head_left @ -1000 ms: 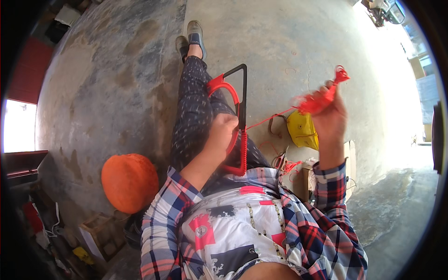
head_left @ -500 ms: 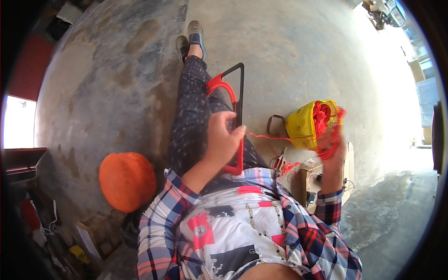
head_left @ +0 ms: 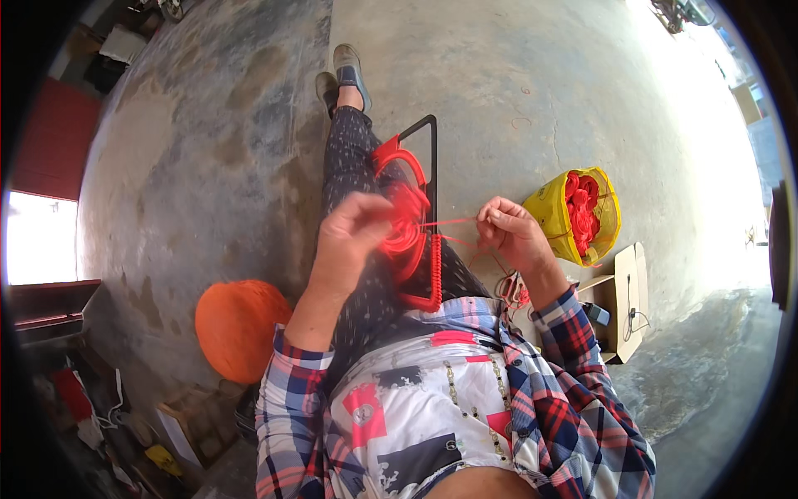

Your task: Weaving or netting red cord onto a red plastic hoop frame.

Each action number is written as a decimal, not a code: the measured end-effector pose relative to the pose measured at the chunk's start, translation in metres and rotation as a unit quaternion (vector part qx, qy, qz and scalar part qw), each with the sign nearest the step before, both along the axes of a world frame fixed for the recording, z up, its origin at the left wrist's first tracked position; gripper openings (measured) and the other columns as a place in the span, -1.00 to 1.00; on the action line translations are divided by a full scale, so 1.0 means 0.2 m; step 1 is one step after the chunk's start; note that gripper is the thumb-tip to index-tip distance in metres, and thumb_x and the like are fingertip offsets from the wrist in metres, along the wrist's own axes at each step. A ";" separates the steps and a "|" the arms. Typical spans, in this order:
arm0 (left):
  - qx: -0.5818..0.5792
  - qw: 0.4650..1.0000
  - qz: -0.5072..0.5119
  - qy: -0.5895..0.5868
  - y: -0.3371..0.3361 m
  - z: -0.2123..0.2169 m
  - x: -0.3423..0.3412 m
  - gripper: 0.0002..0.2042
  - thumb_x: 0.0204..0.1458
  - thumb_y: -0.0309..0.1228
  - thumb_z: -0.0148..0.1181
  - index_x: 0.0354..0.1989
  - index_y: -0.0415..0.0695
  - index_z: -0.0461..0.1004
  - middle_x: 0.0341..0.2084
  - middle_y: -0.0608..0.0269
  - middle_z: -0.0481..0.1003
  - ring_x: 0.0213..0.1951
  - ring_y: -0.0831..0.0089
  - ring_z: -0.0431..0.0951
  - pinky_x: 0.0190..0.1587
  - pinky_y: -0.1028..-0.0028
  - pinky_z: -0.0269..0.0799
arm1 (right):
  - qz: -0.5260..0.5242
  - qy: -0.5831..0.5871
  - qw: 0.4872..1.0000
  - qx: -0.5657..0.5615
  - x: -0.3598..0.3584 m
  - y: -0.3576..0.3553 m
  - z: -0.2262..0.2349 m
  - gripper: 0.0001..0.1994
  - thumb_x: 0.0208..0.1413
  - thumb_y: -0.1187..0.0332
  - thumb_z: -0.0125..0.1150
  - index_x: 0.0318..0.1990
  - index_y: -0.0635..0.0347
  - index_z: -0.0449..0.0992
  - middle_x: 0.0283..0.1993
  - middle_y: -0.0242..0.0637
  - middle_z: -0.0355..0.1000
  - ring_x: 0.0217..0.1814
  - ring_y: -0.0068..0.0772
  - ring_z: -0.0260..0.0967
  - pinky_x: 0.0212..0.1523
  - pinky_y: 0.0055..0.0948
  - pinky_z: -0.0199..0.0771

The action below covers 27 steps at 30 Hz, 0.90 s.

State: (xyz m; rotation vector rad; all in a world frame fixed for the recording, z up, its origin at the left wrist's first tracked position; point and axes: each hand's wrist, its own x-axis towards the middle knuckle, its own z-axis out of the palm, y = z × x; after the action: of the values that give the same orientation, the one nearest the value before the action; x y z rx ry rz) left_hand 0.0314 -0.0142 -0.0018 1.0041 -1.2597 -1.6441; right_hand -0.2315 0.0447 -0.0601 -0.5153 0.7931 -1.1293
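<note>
A black frame lies across my thighs, with red cord wound in tight coils along its near right side and a red curved part at its far left. My left hand, blurred by motion, is closed on a loose bundle of red cord over the frame. To the right, my right hand pinches a red strand between thumb and fingertips. That strand stretches taut toward the bundle. A second, thinner length hangs below it.
A yellow bag full of red cord stands on the floor at right. Near my right forearm are scissors and an open cardboard box with a dark device. An orange round cushion sits at left, beside a wooden crate.
The red cord bundle has passed from my right hand, near the yellow bag, to my left hand over the frame. My right hand has come inward and now pinches a strand.
</note>
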 end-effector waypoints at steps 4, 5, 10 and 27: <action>-0.424 0.793 -0.171 -0.402 0.06 -0.12 -0.04 -0.88 -0.28 -0.58 0.17 -0.51 -0.09 0.52 -0.47 0.28 0.46 -0.29 0.22 0.46 -0.21 0.27 0.30 | 0.098 0.326 0.940 -0.038 0.05 -0.05 -0.06 -0.75 0.15 0.24 0.17 -0.22 0.27 0.54 -0.38 -0.40 0.47 -0.41 -0.58 0.35 -0.39 -0.57 0.37; -0.427 0.779 -0.166 -0.428 0.09 -0.14 -0.08 -0.91 -0.23 -0.54 0.16 -0.49 -0.08 0.49 -0.48 0.29 0.46 -0.27 0.24 0.47 -0.22 0.29 0.28 | 0.197 0.415 0.887 -0.058 0.09 -0.06 -0.05 -0.75 0.14 0.27 0.18 -0.18 0.28 0.55 -0.34 -0.40 0.49 -0.37 -0.56 0.38 -0.34 -0.53 0.41; -0.211 0.905 -0.046 -0.366 0.09 -0.24 -0.22 -0.81 -0.21 -0.58 0.23 -0.39 -0.11 0.41 -0.42 0.23 0.44 -0.24 0.21 0.45 -0.17 0.31 0.35 | 0.253 0.325 0.911 0.019 0.14 -0.09 0.00 -0.77 0.14 0.32 0.18 -0.15 0.30 0.55 -0.29 -0.35 0.52 -0.29 -0.53 0.40 -0.24 -0.48 0.44; 0.313 0.936 -0.090 0.133 0.06 -0.41 -0.26 -0.75 -0.04 -0.55 -0.11 -0.14 -0.20 0.32 -0.41 0.31 0.42 -0.44 0.57 0.36 -0.31 0.60 0.31 | -0.039 -0.216 0.955 -0.201 0.06 0.12 0.90 -0.81 0.14 0.35 0.06 -0.42 0.05 0.17 -0.61 -0.47 0.11 -0.65 -0.64 -0.06 -0.63 -0.55 -0.04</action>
State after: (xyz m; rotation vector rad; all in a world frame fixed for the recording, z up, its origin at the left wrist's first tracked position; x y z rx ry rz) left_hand -0.0204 -0.0018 -0.0838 0.9967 -0.6628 -2.3160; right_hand -0.2190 0.0685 0.1206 -0.5472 0.2009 -1.4249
